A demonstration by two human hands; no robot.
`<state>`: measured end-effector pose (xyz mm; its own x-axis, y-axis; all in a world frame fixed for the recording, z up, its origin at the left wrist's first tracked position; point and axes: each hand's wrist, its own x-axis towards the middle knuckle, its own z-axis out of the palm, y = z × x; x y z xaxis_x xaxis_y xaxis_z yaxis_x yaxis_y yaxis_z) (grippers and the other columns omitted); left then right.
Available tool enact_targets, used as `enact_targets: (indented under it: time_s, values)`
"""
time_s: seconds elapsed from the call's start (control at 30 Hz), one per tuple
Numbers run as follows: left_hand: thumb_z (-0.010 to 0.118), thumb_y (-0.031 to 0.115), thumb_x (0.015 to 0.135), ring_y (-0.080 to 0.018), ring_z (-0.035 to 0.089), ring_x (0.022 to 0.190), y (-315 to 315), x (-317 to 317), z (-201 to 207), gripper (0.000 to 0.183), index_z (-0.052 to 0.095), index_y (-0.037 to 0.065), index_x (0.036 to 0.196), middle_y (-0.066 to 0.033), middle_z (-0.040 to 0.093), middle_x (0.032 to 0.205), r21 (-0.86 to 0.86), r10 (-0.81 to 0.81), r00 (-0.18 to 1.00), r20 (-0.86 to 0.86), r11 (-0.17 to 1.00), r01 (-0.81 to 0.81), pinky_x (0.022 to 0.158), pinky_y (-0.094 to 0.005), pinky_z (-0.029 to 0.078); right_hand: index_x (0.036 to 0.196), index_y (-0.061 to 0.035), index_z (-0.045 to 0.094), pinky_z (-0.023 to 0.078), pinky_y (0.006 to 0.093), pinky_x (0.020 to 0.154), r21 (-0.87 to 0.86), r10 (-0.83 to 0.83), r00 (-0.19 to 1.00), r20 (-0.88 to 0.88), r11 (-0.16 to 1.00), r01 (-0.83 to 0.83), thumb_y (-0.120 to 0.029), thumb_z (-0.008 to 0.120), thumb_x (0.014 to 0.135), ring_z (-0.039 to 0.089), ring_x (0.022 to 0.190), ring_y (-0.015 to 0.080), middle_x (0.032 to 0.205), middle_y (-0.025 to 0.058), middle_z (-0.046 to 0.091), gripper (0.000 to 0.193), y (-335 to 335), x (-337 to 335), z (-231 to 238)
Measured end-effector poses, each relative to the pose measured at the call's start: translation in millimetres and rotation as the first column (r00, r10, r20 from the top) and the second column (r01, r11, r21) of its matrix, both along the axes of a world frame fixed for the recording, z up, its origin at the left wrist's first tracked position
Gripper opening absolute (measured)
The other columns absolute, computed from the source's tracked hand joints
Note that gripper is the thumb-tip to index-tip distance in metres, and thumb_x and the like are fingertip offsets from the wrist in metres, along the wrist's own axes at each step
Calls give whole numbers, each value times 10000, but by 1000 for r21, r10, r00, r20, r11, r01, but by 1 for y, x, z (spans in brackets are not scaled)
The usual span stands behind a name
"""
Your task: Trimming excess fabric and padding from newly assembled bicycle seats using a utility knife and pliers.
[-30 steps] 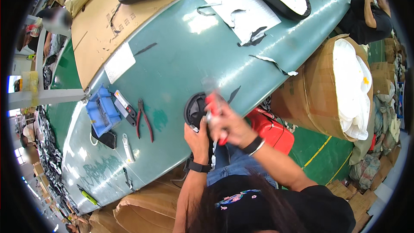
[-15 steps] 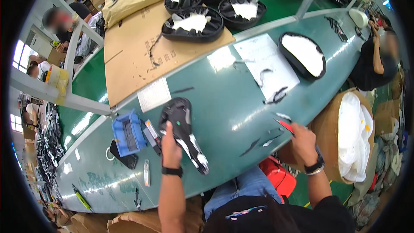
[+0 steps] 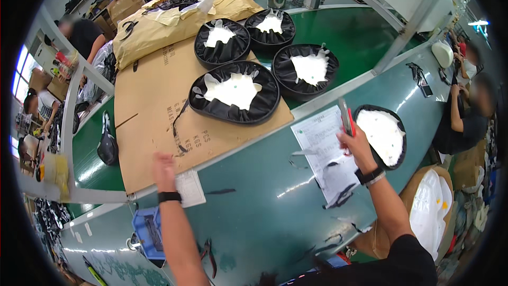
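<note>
My left hand (image 3: 165, 172) is stretched out over the near edge of the cardboard sheet (image 3: 151, 122). Its fingers look extended and a little blurred, with nothing in them. A black-and-white bicycle saddle (image 3: 107, 145) lies on the green conveyor surface to the left of the cardboard. My right hand (image 3: 357, 145) is closed around a red-handled knife (image 3: 346, 118), its blade pointing up and away. Below that hand lies a printed sheet of paper (image 3: 323, 143). Beside it, on the right, sits a black-rimmed seat cushion (image 3: 382, 133) with its white base facing up.
Several black-covered seat cushions (image 3: 233, 98) rest at the cardboard's far right. Behind is a brown paper sack (image 3: 159, 32). A blue bin (image 3: 145, 233) and pliers (image 3: 210, 257) lie near my left forearm. At right, a carton (image 3: 431, 212) holds white parts; a co-worker (image 3: 460, 116) sits beyond.
My left hand has let go of the saddle, which now lies on the green conveyor at left. My right hand has moved forward over the paper with the knife. The view has shifted forward.
</note>
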<state>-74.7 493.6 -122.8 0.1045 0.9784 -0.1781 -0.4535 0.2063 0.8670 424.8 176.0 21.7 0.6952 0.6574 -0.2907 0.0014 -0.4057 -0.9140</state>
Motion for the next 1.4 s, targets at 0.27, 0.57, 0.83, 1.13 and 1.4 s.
enact_targets:
  time_s: [0.27,0.57,0.83,1.13,1.4]
  values:
    - [596,328,906,-212,622,929,-35,253,65,388,560,5,1117,-101,636,1025,-285,-147,977,-153,953,98,797,-367,498,1224,-62,542,506,251,606,222,154,970,-189,969,-110,-184,706,830,595,776,105,911,24,591,444,155,0,-37]
    - [521,78,893,-213,485,1210,-265,135,111,542,335,-23,1392,-114,492,1336,-324,-216,934,-284,939,118,1044,-321,355,1164,-28,553,471,239,572,-48,337,902,-271,931,-362,-213,661,873,538,658,84,829,20,579,361,-23,-74,0]
    - [553,117,884,-229,432,1236,-501,30,92,593,316,-42,1404,-136,443,1367,-489,-332,853,-402,866,107,1071,-327,314,1118,-52,609,480,374,807,-202,470,838,276,881,-428,-194,711,804,614,907,327,992,142,628,360,-173,-186,-24]
    - [632,133,863,-114,488,844,-534,-41,199,358,459,35,1160,-39,488,961,-133,-13,522,-853,972,-194,720,-249,428,1098,-63,607,478,405,785,-268,564,752,340,825,-498,-171,714,781,614,921,357,997,137,640,352,-212,-221,-34]
    - [485,266,988,-159,504,578,-612,-156,122,185,487,81,988,-23,477,744,-816,100,863,-496,286,-502,525,-291,456,1096,-62,608,483,406,781,-234,551,731,403,834,-499,-156,714,775,617,934,358,1015,145,645,351,-209,-228,-39]
